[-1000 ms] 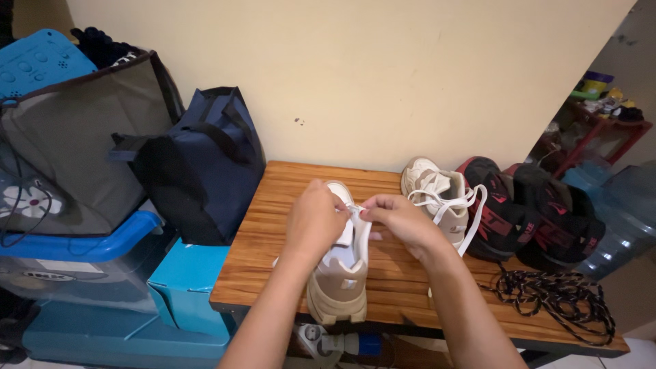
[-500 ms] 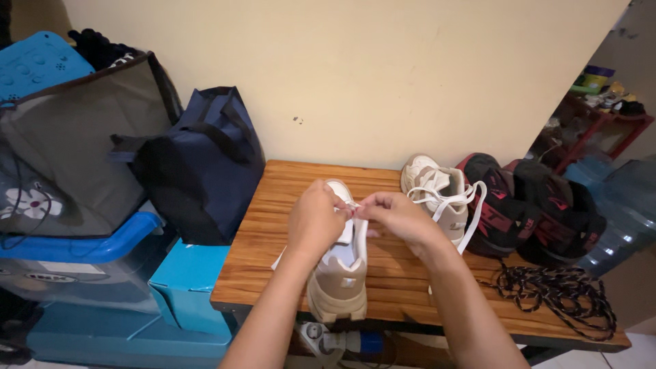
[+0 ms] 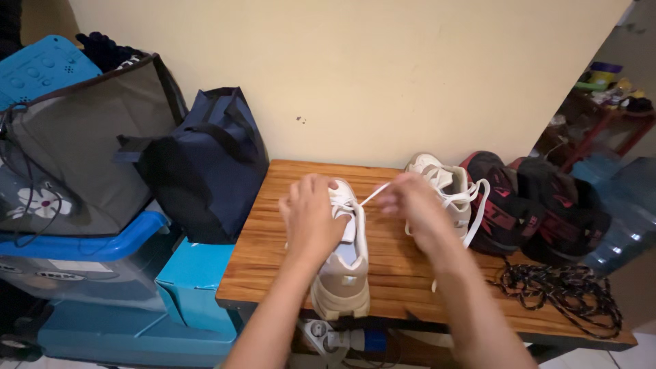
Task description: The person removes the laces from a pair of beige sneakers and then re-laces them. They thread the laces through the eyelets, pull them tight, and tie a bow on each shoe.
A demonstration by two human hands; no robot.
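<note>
A beige and white sneaker [image 3: 344,273] stands on the wooden table [image 3: 280,239], heel toward me. My left hand [image 3: 311,219] rests on its left side and tongue, holding it steady. My right hand [image 3: 410,203] is raised to the right of the shoe, pinching a white lace [image 3: 372,194] that runs taut from the shoe's eyelets up to my fingers. The matching second sneaker [image 3: 444,191] with loose white laces lies just behind my right hand.
Two black and red shoes [image 3: 533,212] sit at the table's right, with a heap of black patterned laces [image 3: 567,290] near the front right edge. Left of the table are a navy bag [image 3: 205,164], a grey bag [image 3: 75,143] and blue plastic boxes [image 3: 89,253]. A power strip [image 3: 328,336] lies below.
My right hand has moved away to the right and up, drawing the white lace out taut from the shoe. My left hand has stayed on the sneaker.
</note>
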